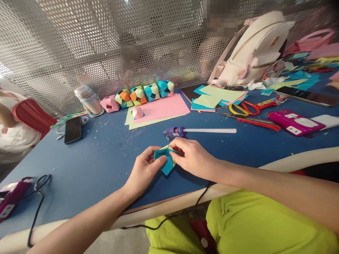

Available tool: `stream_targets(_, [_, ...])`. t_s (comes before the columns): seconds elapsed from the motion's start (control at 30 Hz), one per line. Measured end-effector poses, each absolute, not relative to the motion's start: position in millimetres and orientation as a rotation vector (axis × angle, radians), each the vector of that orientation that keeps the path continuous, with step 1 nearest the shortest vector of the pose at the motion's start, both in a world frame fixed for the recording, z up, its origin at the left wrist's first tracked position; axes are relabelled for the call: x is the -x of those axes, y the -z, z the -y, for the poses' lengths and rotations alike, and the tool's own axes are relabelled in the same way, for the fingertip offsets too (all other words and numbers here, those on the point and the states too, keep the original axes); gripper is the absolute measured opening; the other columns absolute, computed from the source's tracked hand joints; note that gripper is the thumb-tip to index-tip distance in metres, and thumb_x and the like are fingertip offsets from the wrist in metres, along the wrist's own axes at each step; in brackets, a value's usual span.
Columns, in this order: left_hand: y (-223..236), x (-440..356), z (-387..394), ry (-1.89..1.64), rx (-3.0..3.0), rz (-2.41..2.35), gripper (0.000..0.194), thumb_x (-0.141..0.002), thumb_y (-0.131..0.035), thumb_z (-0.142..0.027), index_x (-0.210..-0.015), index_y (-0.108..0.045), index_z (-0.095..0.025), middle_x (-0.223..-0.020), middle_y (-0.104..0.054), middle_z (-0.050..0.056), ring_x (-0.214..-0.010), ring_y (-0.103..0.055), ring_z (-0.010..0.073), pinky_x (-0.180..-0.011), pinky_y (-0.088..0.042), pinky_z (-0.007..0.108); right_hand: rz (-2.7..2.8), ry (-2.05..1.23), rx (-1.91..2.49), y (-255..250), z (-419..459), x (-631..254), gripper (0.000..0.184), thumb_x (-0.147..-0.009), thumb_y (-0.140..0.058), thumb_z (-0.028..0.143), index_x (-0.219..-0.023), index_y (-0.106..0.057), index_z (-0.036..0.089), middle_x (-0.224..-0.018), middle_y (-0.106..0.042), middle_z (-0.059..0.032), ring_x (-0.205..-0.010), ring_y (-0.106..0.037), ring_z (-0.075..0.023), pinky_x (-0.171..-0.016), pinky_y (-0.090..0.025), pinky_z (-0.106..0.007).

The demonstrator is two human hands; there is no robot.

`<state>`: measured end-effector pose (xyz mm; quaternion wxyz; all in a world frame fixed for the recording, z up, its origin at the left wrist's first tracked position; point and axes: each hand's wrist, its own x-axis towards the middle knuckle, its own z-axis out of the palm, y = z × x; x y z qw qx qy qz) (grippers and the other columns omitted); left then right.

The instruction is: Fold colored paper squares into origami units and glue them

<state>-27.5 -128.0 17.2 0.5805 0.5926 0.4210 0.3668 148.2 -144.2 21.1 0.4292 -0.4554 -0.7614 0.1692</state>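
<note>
A folded paper piece (165, 157), teal with a pale green flap, sits just above the blue table (100, 158) near its front edge. My left hand (145, 170) pinches its left side with thumb and fingers closed. My right hand (191, 156) grips its right side, fingers curled on the paper. Just beyond my hands lies a purple glue gun (177, 132) with a long white glue stick (212, 130) pointing right.
Pink and green sheets (161, 109) lie further back, with a row of coloured paper balls (143, 94) by the perforated wall. A phone (72, 129) and a bottle (87, 100) stand at left. Scissors (254, 107), a pink power strip (295, 122) and a backpack (256, 49) are at right. Another person (16, 120) is at far left.
</note>
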Motion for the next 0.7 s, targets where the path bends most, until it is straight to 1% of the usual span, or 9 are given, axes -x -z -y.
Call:
stream_targets(0.17, [-15, 26, 125, -0.897, -1.471, -1.089, 0.024, -0.072, -0.071, -0.037, -0.083, -0.069, -0.016, -0.07, -0.062, -0.001, -0.061, -0.051, 0.0106, -0.057, -0.04, 0.021, 1.955, -0.444, 1.16, -21, 146, -147, 0.017, -0.079, -0.051, 0.008, -0.069, -0.044, 0.02, -0.066, -0.048, 0.0025, -0.058, -0.043, -0.01, -0.056, -0.034, -0.023])
stream_targets(0.27, [-14, 26, 123, -0.93, -1.504, -1.115, 0.019, -0.07, -0.073, -0.034, -0.076, -0.07, -0.016, -0.067, -0.063, -0.001, -0.061, -0.05, 0.0103, -0.058, -0.04, 0.021, 1.947, -0.502, 1.176, -21, 147, -146, 0.017, -0.079, -0.054, 0.007, -0.069, -0.047, 0.019, -0.066, -0.049, 0.0032, -0.057, -0.043, -0.0092, -0.055, -0.034, -0.022])
stream_targets(0.37, [-14, 25, 123, -0.94, -1.482, -1.118, 0.017, -0.067, -0.075, -0.031, -0.074, -0.071, -0.016, -0.068, -0.064, -0.001, -0.062, -0.051, 0.0105, -0.059, -0.04, 0.021, 1.901, -0.557, 1.19, -20, 146, -144, 0.015, -0.078, -0.056, 0.007, -0.07, -0.05, 0.018, -0.065, -0.051, 0.0035, -0.056, -0.044, -0.0087, -0.055, -0.034, -0.022])
stream_targets(0.47, [-14, 24, 122, -0.967, -1.363, -1.085, 0.02, -0.064, -0.077, -0.031, -0.073, -0.07, -0.015, -0.068, -0.065, -0.001, -0.062, -0.052, 0.0103, -0.059, -0.042, 0.022, 1.875, -0.605, 1.2, -24, 146, -145, 0.011, -0.08, -0.057, 0.012, -0.072, -0.052, 0.018, -0.065, -0.053, 0.0029, -0.056, -0.046, -0.009, -0.056, -0.036, -0.022])
stream_targets(0.53, [-15, 24, 120, -0.992, -1.246, -1.069, 0.024, -0.061, -0.08, -0.032, -0.073, -0.069, -0.014, -0.067, -0.065, -0.001, -0.06, -0.053, 0.0097, -0.058, -0.042, 0.022, 1.887, -0.614, 1.234, -31, 148, -149, 0.004, -0.082, -0.058, 0.018, -0.079, -0.055, 0.018, -0.068, -0.057, 0.0012, -0.057, -0.05, -0.0101, -0.057, -0.038, -0.023])
stream_targets(0.6, [-16, 24, 116, -1.028, -1.134, -1.066, 0.029, -0.056, -0.083, -0.031, -0.072, -0.067, -0.013, -0.065, -0.065, -0.001, -0.058, -0.053, 0.009, -0.056, -0.042, 0.021, 1.929, -0.599, 1.304, -40, 153, -160, 0.008, -0.083, -0.059, 0.026, -0.083, -0.057, 0.018, -0.069, -0.06, -0.0002, -0.057, -0.051, -0.0112, -0.056, -0.037, -0.024])
stream_targets(0.63, [-16, 24, 115, -1.045, -1.088, -1.067, 0.031, -0.054, -0.084, -0.031, -0.072, -0.066, -0.013, -0.064, -0.065, -0.001, -0.057, -0.053, 0.0088, -0.056, -0.042, 0.021, 1.969, -0.586, 1.352, -45, 155, -168, 0.011, -0.083, -0.059, 0.03, -0.08, -0.057, 0.019, -0.066, -0.06, 0.0001, -0.055, -0.051, -0.0115, -0.055, -0.036, -0.025])
stream_targets(0.7, [-16, 25, 111, -1.067, -1.031, -1.071, 0.034, -0.052, -0.086, -0.03, -0.073, -0.065, -0.013, -0.063, -0.064, -0.002, -0.057, -0.054, 0.0087, -0.055, -0.043, 0.021, 2.076, -0.578, 1.478, -53, 159, -185, 0.026, -0.085, -0.056, 0.035, -0.063, -0.054, 0.02, -0.056, -0.056, 0.0014, -0.049, -0.047, -0.0111, -0.05, -0.031, -0.025])
